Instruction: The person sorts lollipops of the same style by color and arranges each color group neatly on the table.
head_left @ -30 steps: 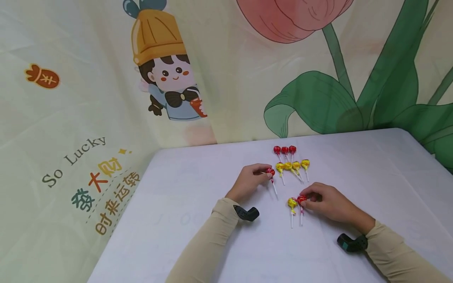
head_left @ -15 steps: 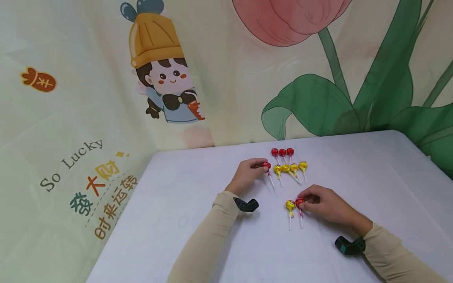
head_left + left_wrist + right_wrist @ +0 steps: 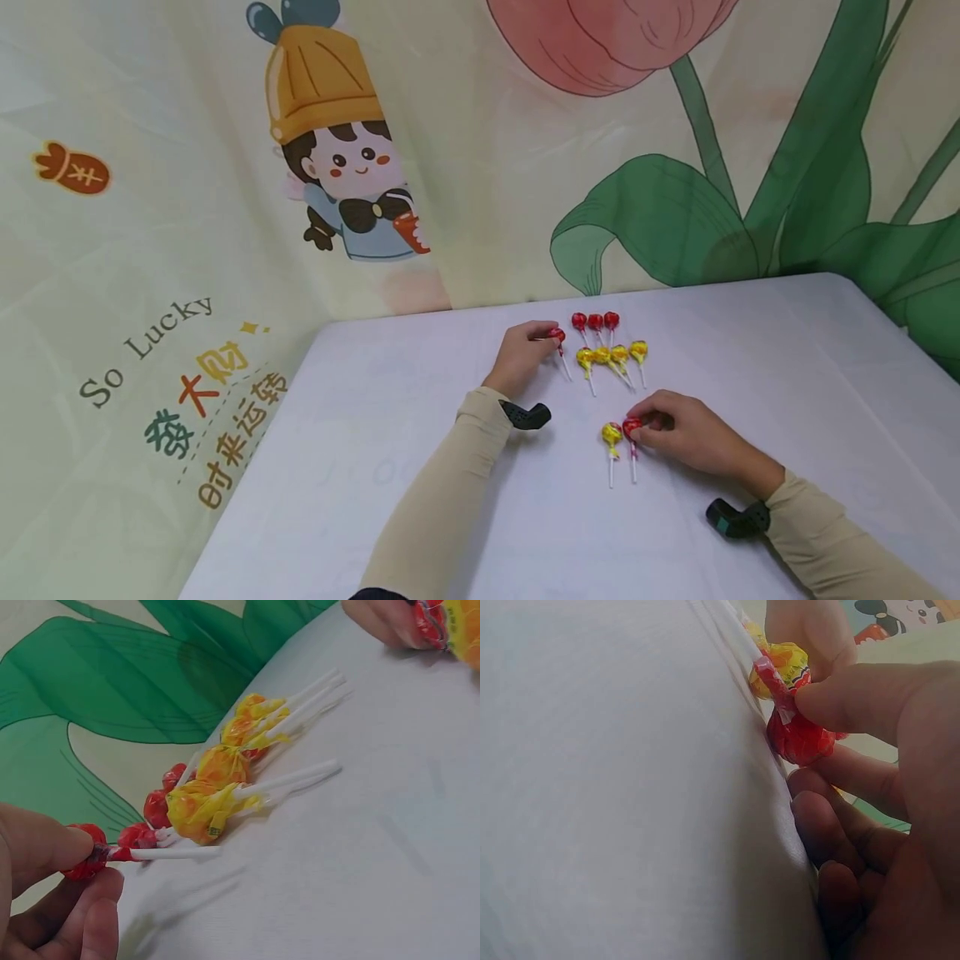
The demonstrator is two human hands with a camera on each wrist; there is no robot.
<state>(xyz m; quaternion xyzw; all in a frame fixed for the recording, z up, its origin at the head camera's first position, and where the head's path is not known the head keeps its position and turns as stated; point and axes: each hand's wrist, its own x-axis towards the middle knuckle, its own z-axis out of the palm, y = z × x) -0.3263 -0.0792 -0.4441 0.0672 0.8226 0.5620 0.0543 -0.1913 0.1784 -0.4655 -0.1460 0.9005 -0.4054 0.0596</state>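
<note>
Between thumb and fingers, my left hand [image 3: 523, 354] pinches a red lollipop [image 3: 88, 851] by its wrapped head, its white stick pointing toward the near side. It is just left of a row of red lollipops [image 3: 596, 322] at the back of the table. In front of those lies a row of several yellow lollipops [image 3: 602, 357]. Nearer the front, my right hand [image 3: 693, 433] pinches the head of another red lollipop [image 3: 799, 739]. Close beside that one, on its left, lies a single yellow lollipop [image 3: 611, 435].
A white cloth covers the table [image 3: 360, 467]. Behind it hangs a printed backdrop [image 3: 480, 150] with a cartoon figure, a tulip and lettering. Each wrist carries a black camera [image 3: 738, 518].
My left hand has carried its red lollipop away from me, from beside the yellow row to beside the red row. The right hand stays on its lollipop.
</note>
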